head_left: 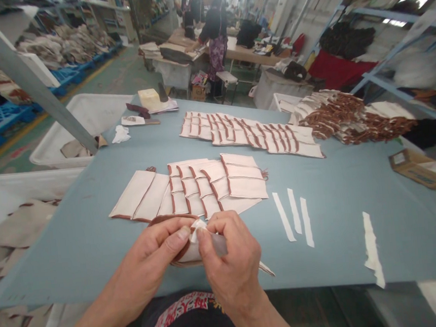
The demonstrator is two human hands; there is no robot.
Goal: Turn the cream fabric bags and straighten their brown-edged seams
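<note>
Near the table's front edge my left hand point(164, 249) pinches a cream fabric piece with brown edging point(188, 256). The piece is curled between my hands, and its far side is partly hidden. My right hand point(231, 254) is closed, thumb and forefinger pinching a small crumpled white scrap point(198, 230) against the brown edge. A flat grey patch shows under the right fingers; I cannot make out what it is. Just beyond my hands lie overlapping cream panels with brown edging point(242, 176). To the right are several white strips point(283, 216).
Another overlapping row of panels point(249, 132) lies farther back on the blue table point(330, 184). A large pile of brown-edged pieces point(351, 116) is at the back right, a cardboard box point(422, 166) at the right edge. White bins point(79, 107) stand left. People work behind.
</note>
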